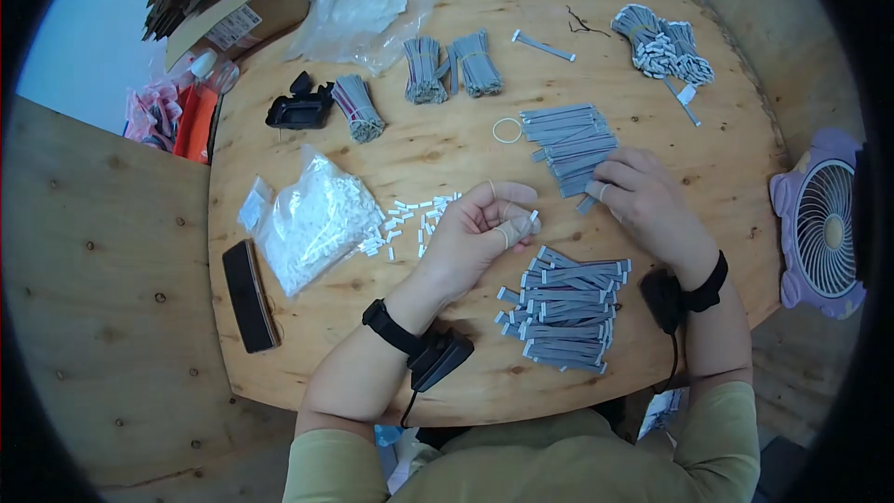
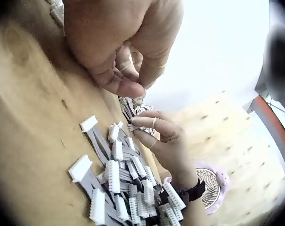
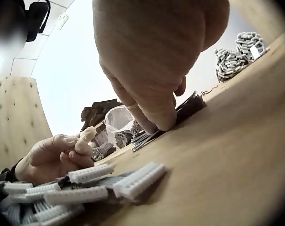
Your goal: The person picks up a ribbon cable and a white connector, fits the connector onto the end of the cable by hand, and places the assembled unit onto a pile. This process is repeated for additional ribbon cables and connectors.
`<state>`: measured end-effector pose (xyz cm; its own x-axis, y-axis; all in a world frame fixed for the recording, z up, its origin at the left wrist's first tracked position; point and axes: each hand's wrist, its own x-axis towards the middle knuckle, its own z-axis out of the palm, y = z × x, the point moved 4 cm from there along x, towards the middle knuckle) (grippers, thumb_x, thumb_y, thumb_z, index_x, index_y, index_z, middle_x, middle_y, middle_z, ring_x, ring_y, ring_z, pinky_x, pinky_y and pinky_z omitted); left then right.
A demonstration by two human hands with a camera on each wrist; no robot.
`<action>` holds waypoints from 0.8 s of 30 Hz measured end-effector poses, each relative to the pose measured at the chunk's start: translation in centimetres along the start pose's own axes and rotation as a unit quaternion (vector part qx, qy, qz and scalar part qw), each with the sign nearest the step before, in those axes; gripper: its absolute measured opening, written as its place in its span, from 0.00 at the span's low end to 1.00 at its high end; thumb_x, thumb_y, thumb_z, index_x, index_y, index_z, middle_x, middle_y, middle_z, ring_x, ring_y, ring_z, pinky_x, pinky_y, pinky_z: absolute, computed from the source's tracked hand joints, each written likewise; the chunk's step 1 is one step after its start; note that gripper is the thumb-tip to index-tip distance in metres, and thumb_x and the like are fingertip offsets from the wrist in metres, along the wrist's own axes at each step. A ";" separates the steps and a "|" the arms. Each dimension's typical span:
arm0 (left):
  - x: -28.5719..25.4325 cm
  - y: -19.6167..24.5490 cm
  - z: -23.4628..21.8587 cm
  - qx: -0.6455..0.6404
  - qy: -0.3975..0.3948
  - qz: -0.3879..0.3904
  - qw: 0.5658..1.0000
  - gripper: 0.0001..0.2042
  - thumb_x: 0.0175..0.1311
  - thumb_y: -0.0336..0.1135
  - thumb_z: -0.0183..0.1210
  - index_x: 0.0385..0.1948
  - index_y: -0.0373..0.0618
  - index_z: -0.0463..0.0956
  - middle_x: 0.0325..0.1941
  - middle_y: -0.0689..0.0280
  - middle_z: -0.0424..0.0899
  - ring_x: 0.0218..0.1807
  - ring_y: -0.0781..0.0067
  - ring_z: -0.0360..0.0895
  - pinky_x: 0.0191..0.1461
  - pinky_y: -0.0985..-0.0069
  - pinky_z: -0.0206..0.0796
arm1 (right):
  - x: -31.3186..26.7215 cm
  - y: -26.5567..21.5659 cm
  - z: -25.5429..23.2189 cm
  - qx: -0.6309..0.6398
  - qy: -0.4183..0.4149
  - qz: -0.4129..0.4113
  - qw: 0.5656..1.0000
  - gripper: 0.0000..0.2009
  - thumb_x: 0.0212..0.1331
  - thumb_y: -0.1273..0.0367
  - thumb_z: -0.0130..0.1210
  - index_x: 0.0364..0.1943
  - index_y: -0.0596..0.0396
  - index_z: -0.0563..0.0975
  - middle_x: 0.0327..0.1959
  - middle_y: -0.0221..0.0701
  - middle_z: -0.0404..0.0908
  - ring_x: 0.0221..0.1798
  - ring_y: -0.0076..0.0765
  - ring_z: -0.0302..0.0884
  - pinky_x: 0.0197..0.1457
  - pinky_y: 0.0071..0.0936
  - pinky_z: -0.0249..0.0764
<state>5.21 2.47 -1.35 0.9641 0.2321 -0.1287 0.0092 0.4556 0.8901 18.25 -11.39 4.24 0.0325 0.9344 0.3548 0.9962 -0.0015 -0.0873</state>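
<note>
My left hand (image 1: 475, 233) pinches a small white connector housing (image 1: 534, 216) between thumb and forefinger, both wearing pale finger cots. At the near edge of a stack of grey ribbon cables (image 1: 568, 135) is my right hand (image 1: 643, 200), its thumb and fingertips pinching the end of one cable (image 1: 587, 205). In the right wrist view, those fingers (image 3: 156, 120) reach down onto the stack, which they partly hide. Below both hands lies a pile of ribbon cables with white connectors (image 1: 568, 307). Loose white housings (image 1: 400, 219) are scattered left of my left hand.
A clear bag of white housings (image 1: 317, 219) and a phone (image 1: 250, 296) lie at left. Bundled cables (image 1: 424, 70), a black case (image 1: 300, 107) and a rubber band (image 1: 507, 130) are farther back. Finished-looking bundles (image 1: 661, 42) sit back right; a purple fan (image 1: 824, 224) stands at right.
</note>
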 end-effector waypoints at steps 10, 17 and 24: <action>-0.4 -0.1 0.5 0.067 0.026 -0.005 0.997 0.09 0.56 0.26 0.54 0.39 0.38 0.74 0.33 0.66 0.78 0.35 0.81 0.74 0.39 0.85 0.67 | -0.4 -0.5 0.1 0.117 0.082 0.065 0.988 0.06 0.44 0.79 0.49 0.29 0.59 0.70 0.33 0.36 0.70 0.38 0.38 0.69 0.37 0.26 0.68; -0.6 -0.2 1.2 0.108 0.002 -0.041 0.993 0.08 0.58 0.29 0.53 0.38 0.37 0.74 0.33 0.68 0.78 0.35 0.81 0.74 0.41 0.85 0.68 | -1.6 -2.3 1.8 0.626 -0.080 0.353 0.690 0.03 0.52 0.78 0.46 0.31 0.58 0.69 0.24 0.26 0.71 0.26 0.18 0.69 0.28 0.14 0.65; -0.7 -0.8 1.6 0.089 -0.010 -0.043 0.995 0.09 0.59 0.31 0.53 0.38 0.38 0.74 0.31 0.67 0.78 0.33 0.83 0.73 0.37 0.86 0.67 | -1.5 -2.8 1.4 0.668 -0.125 0.402 0.614 0.02 0.54 0.74 0.49 0.30 0.58 0.71 0.22 0.23 0.70 0.21 0.14 0.65 0.24 0.12 0.63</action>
<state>4.98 0.61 -1.27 0.9629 0.1812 -0.2001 0.1362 0.3138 0.9397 15.27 -12.27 2.61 0.2899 0.8487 -0.4424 -0.2943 -0.3608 -0.8850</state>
